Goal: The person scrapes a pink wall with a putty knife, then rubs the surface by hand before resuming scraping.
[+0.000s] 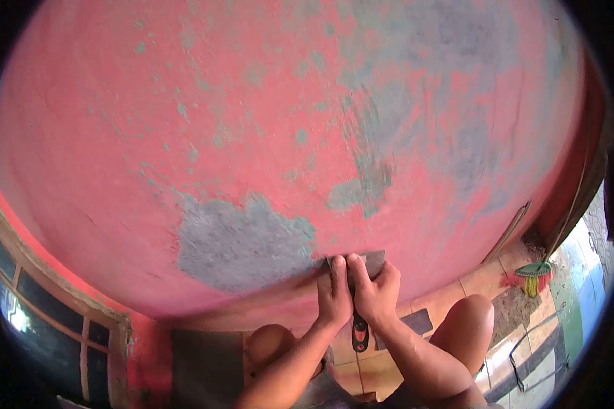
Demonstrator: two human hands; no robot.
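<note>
Both my hands grip one scraper [360, 332], whose black handle with a red mark points down toward me. Its wide, flat metal blade meets the lower part of the pink wall [252, 170]. My left hand [335, 293] is closed on the left side of the tool, with its thumb laid along the blade. On the other side my right hand [377, 290] is closed too, its thumb beside the left one. Left of the blade is a bare grey patch [242, 242] with a ragged paint edge. Larger grey-green areas spread across the upper right.
A broom head [531, 278] with red and yellow bristles lies on the tiled floor [481, 279] to the right. Thin strips [508, 232] lean against the wall there. At left is a framed window [51, 300]. My bent knees [465, 334] are close to the wall.
</note>
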